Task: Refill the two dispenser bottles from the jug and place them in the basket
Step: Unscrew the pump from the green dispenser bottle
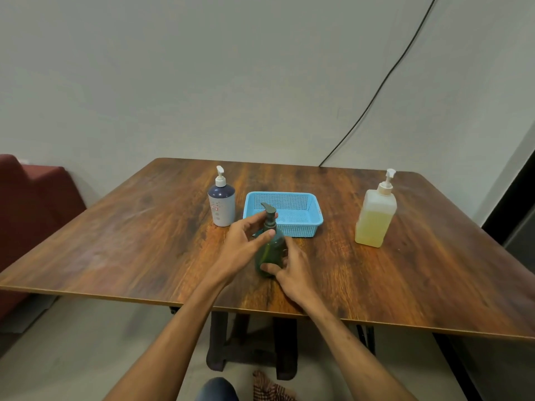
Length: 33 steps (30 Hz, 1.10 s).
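At 6 o'clock, nearest the camera, a knee (212,389) and a patterned cloth (270,390) on the floor show below the front edge of the wooden surface (130,241). 2 bare forearms reach forward over that edge and meet at a green dispenser bottle (270,251), which stands upright near the middle of the surface.

The right hand (293,270) grips the bottle's lower body from the 4 o'clock side, with its thumb lying across the front near the base. The left hand (246,237) comes in from 9 o'clock and holds the neck just under the dark pump head, thumb in front and fingers curled behind it.

Just behind the bottle, at 12 o'clock, sits a light blue mesh basket (304,228) with nothing visible inside. At 11 o'clock, just beside the basket's left wall, a white dispenser bottle (222,208) with a navy shoulder and a white pump stands upright. At 2 o'clock, well apart from the basket, the jug (375,221) stands upright, holding pale yellow liquid to roughly 2/3 of its height and topped with a white pump.

Farther off, a dark red seat (31,198) stands at 9 o'clock by the wall (202,82), and a black cable (376,95) runs down the wall to the surface's far edge at 1 o'clock.
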{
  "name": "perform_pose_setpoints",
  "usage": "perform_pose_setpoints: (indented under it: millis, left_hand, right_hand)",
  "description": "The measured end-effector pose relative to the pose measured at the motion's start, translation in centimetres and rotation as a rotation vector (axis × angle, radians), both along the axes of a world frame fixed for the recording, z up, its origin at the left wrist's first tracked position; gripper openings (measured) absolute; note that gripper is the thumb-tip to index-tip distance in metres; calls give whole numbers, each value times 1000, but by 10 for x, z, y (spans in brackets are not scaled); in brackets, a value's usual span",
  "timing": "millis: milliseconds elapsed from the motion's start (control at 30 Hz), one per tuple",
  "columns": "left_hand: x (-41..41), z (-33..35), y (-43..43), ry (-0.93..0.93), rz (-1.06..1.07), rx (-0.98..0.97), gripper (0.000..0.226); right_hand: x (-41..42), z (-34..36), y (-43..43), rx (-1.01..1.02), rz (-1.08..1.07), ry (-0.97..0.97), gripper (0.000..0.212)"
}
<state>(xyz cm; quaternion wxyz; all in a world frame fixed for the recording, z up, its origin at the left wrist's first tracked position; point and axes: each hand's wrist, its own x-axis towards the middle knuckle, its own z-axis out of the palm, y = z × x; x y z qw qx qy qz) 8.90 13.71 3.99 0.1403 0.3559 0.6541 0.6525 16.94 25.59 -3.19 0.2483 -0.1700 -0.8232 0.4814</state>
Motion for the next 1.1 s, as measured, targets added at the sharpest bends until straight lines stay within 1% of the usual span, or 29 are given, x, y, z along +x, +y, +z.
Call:
perform_pose_setpoints:
  millis: [100, 167, 233, 300, 333, 400, 467, 533, 600, 633, 700, 767, 833, 900, 967, 1033, 1100]
  left_hand:
    - [-1, 0, -3, 25, 64, 29, 38]
    - [-2, 1, 1, 46, 129, 40, 38]
    - [-2, 1, 3, 63, 141, 23, 47]
    - [-4, -1, 3, 34, 76, -5, 58]
    - [-5, 0, 2, 12, 29, -16, 58]
    - [-6, 1, 1, -11, -58, -14, 49]
    - [-6, 4, -1, 5, -83, 8, 41]
    - [-5, 7, 0, 30, -30, 21, 36]
    - [-5, 7, 4, 65, 69, 13, 34]
    - [-5, 7, 6, 83, 107, 8, 35]
    - [-5, 5, 8, 104, 120, -2, 47]
    - [-8, 3, 6, 65, 54, -14, 62]
    - [-10, 1, 2, 5, -34, -21, 66]
    - [-10, 0, -1, -16, -93, -29, 58]
    - [-9, 0, -1, 18, -85, -12, 44]
    - [-8, 0, 1, 45, -5, 25, 36]
    - [-6, -1, 6, 82, 91, 29, 37]
  right_hand:
    - [-1, -3, -1, -9, -3, 4, 72]
    - [-1, -2, -2, -16, -12, 7, 74]
    - [0, 0, -3, -15, -20, 1, 74]
    - [1, 1, -4, -1, -18, -7, 73]
    - [1, 1, -3, 3, -17, -7, 72]
    - [1, 0, -2, 2, -19, -3, 70]
    - [0, 0, -2, 1, -24, -5, 71]
    - [0, 0, -2, 3, -33, -3, 74]
    - [0, -1, -3, 1, -35, 2, 77]
    - [0, -1, -3, -5, -35, 3, 77]
    - [0, -2, -3, -4, -37, -6, 76]
    - [0, -1, -3, 2, -37, -17, 77]
    - [0, 0, -3, 10, -41, -20, 76]
    - [0, 0, -3, 7, -40, -15, 76]
    - [-1, -2, -2, -3, -36, -5, 76]
    - [-1, -2, -2, -2, -36, 2, 77]
    - [-1, -3, -2, 0, -39, -1, 77]
